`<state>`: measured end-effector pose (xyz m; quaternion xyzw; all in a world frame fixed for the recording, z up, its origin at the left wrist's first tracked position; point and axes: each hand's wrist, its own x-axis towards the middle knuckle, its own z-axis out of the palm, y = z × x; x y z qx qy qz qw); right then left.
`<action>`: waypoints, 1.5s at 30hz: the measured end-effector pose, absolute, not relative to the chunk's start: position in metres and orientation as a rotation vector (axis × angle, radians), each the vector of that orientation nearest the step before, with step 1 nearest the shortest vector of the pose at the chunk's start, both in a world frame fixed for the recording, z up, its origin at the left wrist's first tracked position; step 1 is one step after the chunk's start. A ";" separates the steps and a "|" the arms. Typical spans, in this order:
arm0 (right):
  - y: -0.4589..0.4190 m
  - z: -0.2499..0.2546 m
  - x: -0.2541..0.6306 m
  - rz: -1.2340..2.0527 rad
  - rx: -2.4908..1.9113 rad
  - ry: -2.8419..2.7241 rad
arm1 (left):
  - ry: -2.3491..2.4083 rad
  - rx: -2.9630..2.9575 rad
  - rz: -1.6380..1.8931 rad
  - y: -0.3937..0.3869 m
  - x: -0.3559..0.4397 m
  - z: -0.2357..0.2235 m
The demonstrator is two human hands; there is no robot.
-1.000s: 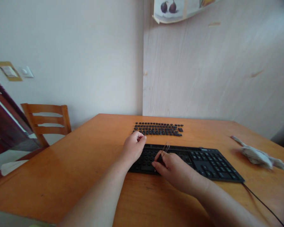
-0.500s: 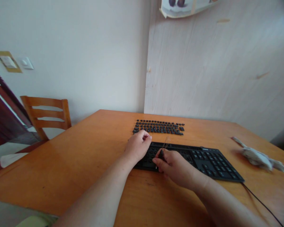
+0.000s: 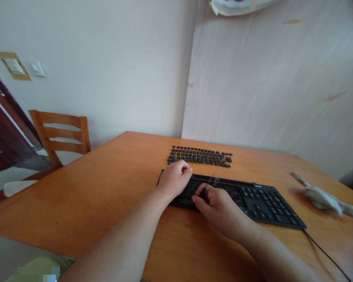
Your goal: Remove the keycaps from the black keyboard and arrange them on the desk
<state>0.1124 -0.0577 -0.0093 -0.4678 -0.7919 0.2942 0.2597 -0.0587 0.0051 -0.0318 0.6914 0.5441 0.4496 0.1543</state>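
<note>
A black keyboard (image 3: 256, 207) lies on the wooden table, its left part stripped of keycaps and its right part still bearing them. My left hand (image 3: 174, 179) is closed over the keyboard's left end, fingers curled; whatever they hold, if anything, is hidden. My right hand (image 3: 220, 205) grips the black handle of a wire keycap puller (image 3: 204, 192) above the bare section. The puller's thin wire loops point up and away from me. Beyond the keyboard, loose black keycaps (image 3: 201, 157) are laid out in several rows.
A grey-white cloth or glove (image 3: 323, 199) rests at the table's right. The keyboard's cable (image 3: 326, 250) runs off the near right corner. A wooden chair (image 3: 61, 133) stands at the left, and a wall (image 3: 129, 70) rises behind the table (image 3: 117, 176).
My view has shifted slightly. The puller in my right hand has tilted, its wire loops now leaning further right. My left hand stays closed at about the same spot on the keyboard.
</note>
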 end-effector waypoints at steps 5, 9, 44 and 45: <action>-0.057 -0.012 0.112 0.882 -1.292 -2.041 | 1.538 2.060 1.245 0.005 -0.059 -0.033; -0.056 -0.012 0.110 0.943 -1.328 -1.943 | 1.580 2.087 1.227 0.003 -0.059 -0.032; -0.034 -0.012 0.132 1.231 -1.230 -1.276 | 1.393 1.962 1.275 -0.002 -0.059 -0.017; -0.033 -0.012 0.132 1.248 -1.222 -1.262 | 1.303 1.920 1.270 -0.005 -0.058 -0.014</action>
